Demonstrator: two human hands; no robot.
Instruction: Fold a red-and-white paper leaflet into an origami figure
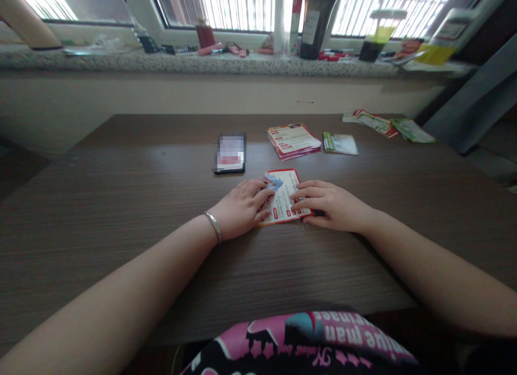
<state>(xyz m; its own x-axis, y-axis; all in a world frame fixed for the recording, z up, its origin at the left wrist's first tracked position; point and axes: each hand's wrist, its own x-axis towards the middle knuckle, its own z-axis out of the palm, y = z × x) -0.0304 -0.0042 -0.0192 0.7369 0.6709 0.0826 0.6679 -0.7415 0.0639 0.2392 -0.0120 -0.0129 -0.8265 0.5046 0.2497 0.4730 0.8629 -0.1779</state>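
Observation:
A red-edged printed card (285, 194) lies on the brown table (121, 202) between my hands. My left hand (246, 207), with a silver bangle at the wrist, rests on the card's left side, fingers spread. On the right edge of the card lie the fingertips of my right hand (329, 205), its fingers apart and the palm low over the table. Just beyond the card sits a stack of similar red-edged cards (294, 139). A phone (230, 153) with a blurred screen lies to the left of that stack.
Right of the stack is a small pile of green and white cards (340, 144). More strips and cards (375, 123) lie at the back right. Behind the table, a granite windowsill (250, 65) holds bottles, including a dark one (317, 25). The table's near edge borders my patterned clothing.

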